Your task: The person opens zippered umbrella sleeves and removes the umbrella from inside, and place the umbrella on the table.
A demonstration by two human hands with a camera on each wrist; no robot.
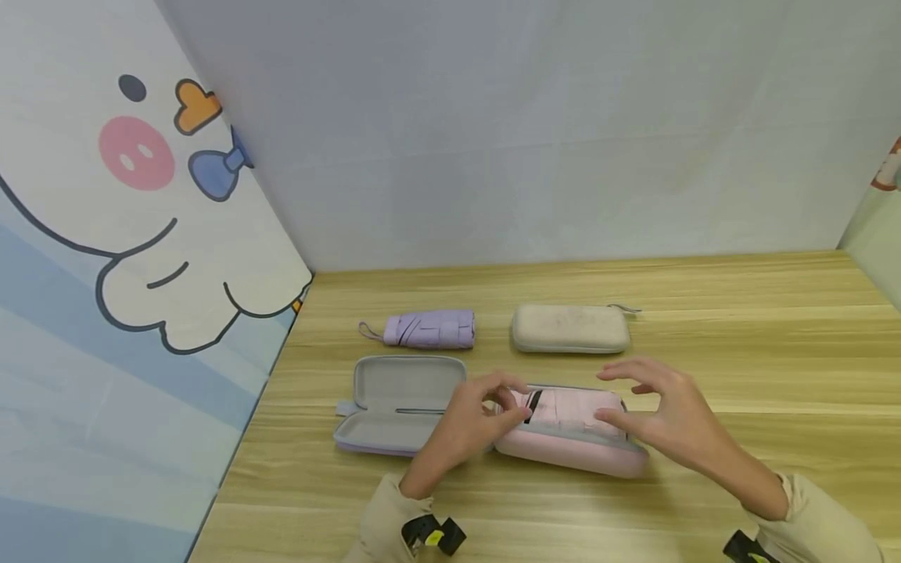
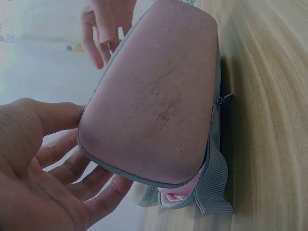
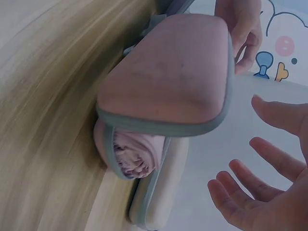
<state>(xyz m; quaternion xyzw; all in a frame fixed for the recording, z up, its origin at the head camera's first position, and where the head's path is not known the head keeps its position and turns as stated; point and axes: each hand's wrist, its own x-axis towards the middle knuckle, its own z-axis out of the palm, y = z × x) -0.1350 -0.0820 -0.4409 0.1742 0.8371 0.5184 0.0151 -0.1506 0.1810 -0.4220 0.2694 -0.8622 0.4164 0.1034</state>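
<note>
The left hand point(image 1: 470, 416) reaches over the left end of an open pink case point(image 1: 572, 453), its thumb and forefinger curved with a gap between the tips; in its wrist view the fingertips pass behind the pink shell, so whether they pinch anything cannot be told. The right hand point(image 1: 665, 407) is at the other end of the case, thumb and fingers spread, and its wrist view shows it apart from the shell.

Between the two hands a pink folded umbrella point(image 1: 572, 408) lies in the case, a dark stripe across it near the left thumb. The shell on the person's side is tilted and carries dark specks. On the table side of it, facing the left palm, are a zipper pull point(image 2: 225, 99) and a ribbed grey strap point(image 2: 214, 185).

Just left of the left hand, and partly hidden by it, a lavender case point(image 1: 408, 381) lies open, its grey lining showing. Beyond that hand is a purple folded umbrella point(image 1: 438, 328) with a wrist loop; beyond the right hand and slightly to its left, a cream case point(image 1: 570, 328) lies closed. All rest on a wood-grain table point(image 1: 746, 336).
</note>
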